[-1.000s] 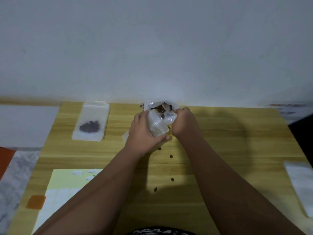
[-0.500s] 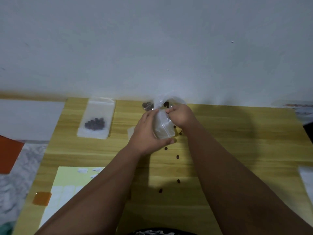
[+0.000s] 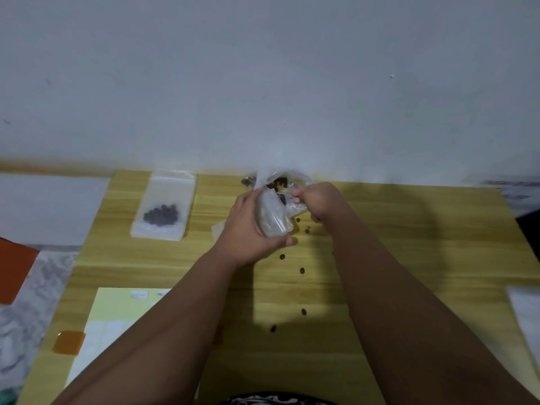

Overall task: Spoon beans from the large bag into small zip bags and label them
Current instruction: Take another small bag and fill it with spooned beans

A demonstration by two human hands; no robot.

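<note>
Filling step, what looks like the second bag. Left grip is wrapped round a small zip bag, thumb under it, holding it tilted with its mouth up against the big bag. The big bag sits at the far edge of the desk, mouth open, dark beans showing inside. Right grip is just right of the big bag, fingers curled tight where the two mouths meet. Can't tell whether it pinches a spoon or only plastic; no spoon visible.

Spilled beans are scattered on the desk nearer the person than the big bag, a few just beside the zip bag. One filled bag lies flat well left of the big bag, no label seen on it. Label sheet lies nearer and further left, partly under the left forearm.

Next, I'd judge: get beans across without more spill, with the zip bag's mouth wide and right under the source. Then seal it and stick on a label from the sheet. The strays want picking up too.
</note>
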